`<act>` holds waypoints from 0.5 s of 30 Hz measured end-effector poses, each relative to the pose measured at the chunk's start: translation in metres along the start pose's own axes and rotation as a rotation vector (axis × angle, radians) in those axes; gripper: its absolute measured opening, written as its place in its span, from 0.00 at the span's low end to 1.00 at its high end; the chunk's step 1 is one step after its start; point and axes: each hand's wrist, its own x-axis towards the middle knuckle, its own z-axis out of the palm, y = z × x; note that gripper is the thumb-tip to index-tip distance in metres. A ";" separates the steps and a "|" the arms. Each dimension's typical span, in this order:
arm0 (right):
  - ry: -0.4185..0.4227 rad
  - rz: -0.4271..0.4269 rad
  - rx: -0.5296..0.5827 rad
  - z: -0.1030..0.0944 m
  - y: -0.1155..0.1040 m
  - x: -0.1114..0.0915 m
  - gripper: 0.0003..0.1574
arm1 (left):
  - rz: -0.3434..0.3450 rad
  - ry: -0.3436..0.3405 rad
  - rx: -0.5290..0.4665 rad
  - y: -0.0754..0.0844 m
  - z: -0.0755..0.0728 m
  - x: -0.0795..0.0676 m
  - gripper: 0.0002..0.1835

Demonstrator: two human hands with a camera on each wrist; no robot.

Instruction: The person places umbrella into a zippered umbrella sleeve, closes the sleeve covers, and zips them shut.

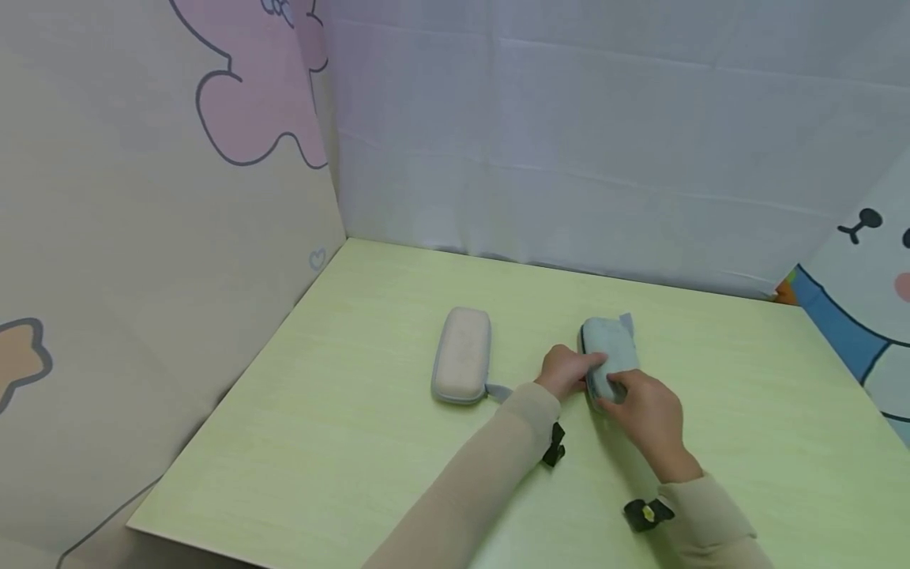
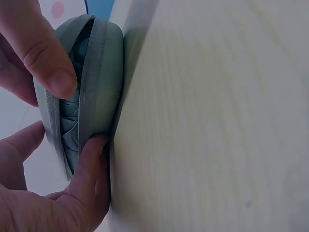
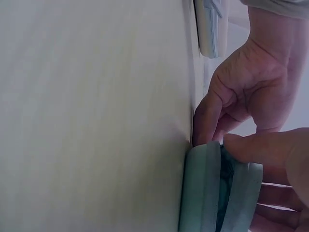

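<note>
A pale blue-green zip case (image 1: 610,336) lies on the table, with its zip side partly undone. Through the gap in the left wrist view, dark teal crumpled material (image 2: 71,129) shows inside. My left hand (image 1: 564,370) grips the case's left side, thumb on the top and fingers low at the lower shell. From the near right, my right hand (image 1: 650,407) holds the near end. Its thumb (image 3: 248,147) sits at the opening's edge in the right wrist view, while the other fingers lie along the upper shell.
Left of the hands lies a second zip case (image 1: 464,352), cream with grey trim and a grey strap (image 1: 499,392). The light green table (image 1: 341,442) meets a white curtain (image 1: 604,142) behind and a printed panel (image 1: 142,237) at the left.
</note>
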 end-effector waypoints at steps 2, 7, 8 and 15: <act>-0.032 0.000 -0.004 0.000 0.001 0.000 0.25 | 0.011 0.016 0.038 -0.001 0.000 0.002 0.22; -0.148 0.062 0.127 -0.009 0.005 0.004 0.23 | 0.032 0.024 0.086 -0.001 -0.001 0.002 0.20; -0.159 0.098 0.165 -0.012 0.008 0.005 0.23 | 0.030 0.022 0.092 -0.001 -0.001 0.002 0.20; -0.233 0.539 0.396 -0.024 0.038 0.010 0.39 | 0.016 0.005 0.073 -0.002 0.000 0.001 0.22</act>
